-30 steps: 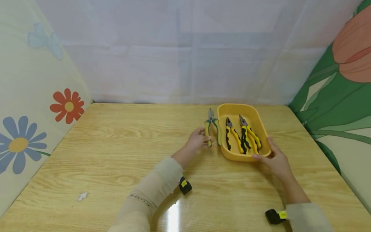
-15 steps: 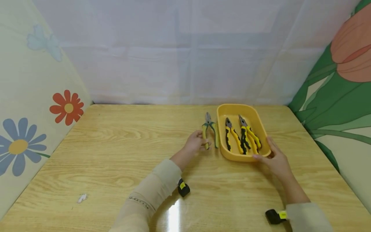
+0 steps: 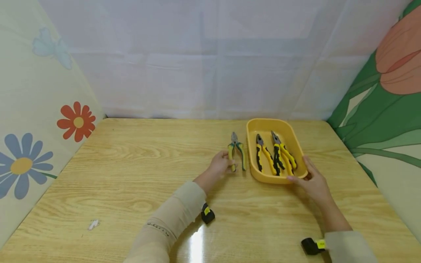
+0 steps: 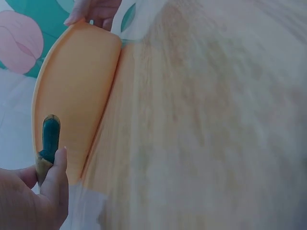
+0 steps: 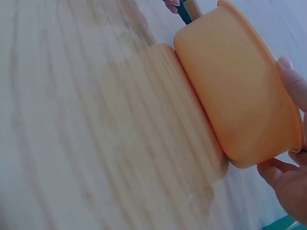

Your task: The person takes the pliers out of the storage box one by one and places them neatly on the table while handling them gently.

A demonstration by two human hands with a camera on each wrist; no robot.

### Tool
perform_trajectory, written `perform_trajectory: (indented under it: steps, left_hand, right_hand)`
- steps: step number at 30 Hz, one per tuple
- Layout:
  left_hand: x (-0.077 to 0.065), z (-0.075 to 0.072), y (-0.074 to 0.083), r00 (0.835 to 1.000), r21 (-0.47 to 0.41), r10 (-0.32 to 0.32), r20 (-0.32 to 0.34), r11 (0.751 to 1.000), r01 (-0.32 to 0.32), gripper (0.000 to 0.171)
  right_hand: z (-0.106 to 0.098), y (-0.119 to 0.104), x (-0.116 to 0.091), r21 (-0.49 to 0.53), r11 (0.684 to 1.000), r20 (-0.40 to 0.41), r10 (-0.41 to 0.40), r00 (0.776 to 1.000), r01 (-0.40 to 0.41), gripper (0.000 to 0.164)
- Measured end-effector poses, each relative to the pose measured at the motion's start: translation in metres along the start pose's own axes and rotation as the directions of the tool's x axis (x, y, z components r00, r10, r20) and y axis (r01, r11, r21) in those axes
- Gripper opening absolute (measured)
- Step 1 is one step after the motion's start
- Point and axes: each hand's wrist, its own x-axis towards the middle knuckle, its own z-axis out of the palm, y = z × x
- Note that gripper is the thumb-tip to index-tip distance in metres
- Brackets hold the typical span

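1. Nearest you, a small white scrap [image 3: 93, 224] lies on the wood-grain table [image 3: 148, 171], well apart from both your hands.
2. Your right hand [image 3: 314, 184] grips the tray at its near right corner, thumb at the rim and fingers low against the wall.
3. A little farther out, your left hand [image 3: 220, 163] pinches one handle of the green-and-yellow pliers [image 3: 235, 142] between thumb and fingers; the other handle stands spread away, free of your grasp.
4. Those pliers are just beside the tray's left wall, outside it, head pointing away from you. You can't tell from here whether they touch the table.
5. Expect them to be stiff, fairly heavy for their size and hard to break, with the weight toward the metal head. The sleeved handles should grip well, but held by one leg they may swing or twist at the pivot; taking both handles together, close to the joint, would be steadier.
6. The yellow tray [image 3: 274, 179] looks like light, smooth, slightly flexible plastic, resting on the table; your corner hold should steady it.
7. Inside, black-and-yellow pliers [image 3: 260, 142] lie on the left and long-nosed pliers [image 3: 277, 150] on the right, heads away from you. The right-hand handles overlap, so you can't be sure whether another tool lies there.
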Motion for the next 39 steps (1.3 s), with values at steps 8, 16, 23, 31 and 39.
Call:
perform_trajectory:
  steps: [8,16,23,31,39]
  left_hand:
    - [0.001,0.000,-0.001,1.000,0.009,0.017,0.010,1.000,-0.017,0.048]
    - [0.016,-0.003,-0.013,1.000,0.025,0.023,0.003,0.999,-0.024,0.045]
    - [0.037,-0.006,-0.031,0.998,0.061,0.060,-0.013,0.996,-0.059,0.050]
    - [0.112,-0.020,-0.085,0.998,0.016,0.057,-0.020,0.998,-0.057,0.051]
    - [0.075,-0.011,-0.061,1.000,0.005,0.016,-0.009,1.000,-0.016,0.042]
  right_hand:
    - [-0.001,-0.001,0.000,0.003,1.000,0.004,-0.006,1.000,0.006,0.088]
    - [-0.001,-0.001,-0.001,0.006,1.000,0.002,-0.008,1.000,0.008,0.086]
    - [0.000,0.000,-0.001,0.000,1.000,0.002,-0.021,1.000,0.021,0.086]
    - [-0.001,0.000,-0.002,-0.002,1.000,0.005,-0.009,1.000,0.009,0.086]
    - [-0.001,0.002,-0.001,0.014,1.000,0.010,-0.002,1.000,0.002,0.086]
